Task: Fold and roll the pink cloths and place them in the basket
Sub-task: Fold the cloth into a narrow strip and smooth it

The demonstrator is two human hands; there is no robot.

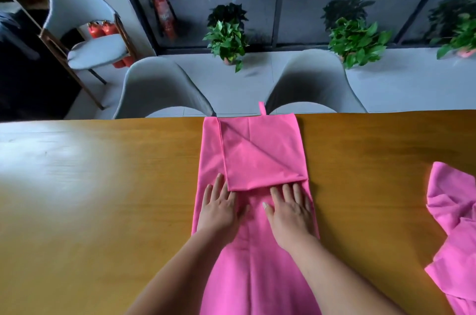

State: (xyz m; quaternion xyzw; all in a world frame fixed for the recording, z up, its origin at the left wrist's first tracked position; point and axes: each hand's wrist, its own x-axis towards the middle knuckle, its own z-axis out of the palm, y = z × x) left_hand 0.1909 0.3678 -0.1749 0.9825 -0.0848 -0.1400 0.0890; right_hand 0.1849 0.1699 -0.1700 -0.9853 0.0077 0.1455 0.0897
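Observation:
A long pink cloth [257, 149] lies lengthwise on the wooden table [103, 185], reaching from the far edge to the near edge. Its far end is folded back toward me into a flap with a diagonal crease, and a small loop sticks up at the far edge. My left hand [219, 209] and my right hand [291, 211] lie flat on the cloth, fingers straight, fingertips at the flap's near edge. A second pink cloth [453, 224] lies crumpled at the table's right edge. No basket is in view.
Two grey chairs [159, 90] stand tucked against the table's far side, a third [85, 31] stands back left. Potted plants [226, 36] line the floor by a glass wall. Red fire extinguishers [103, 30] stand at the back left.

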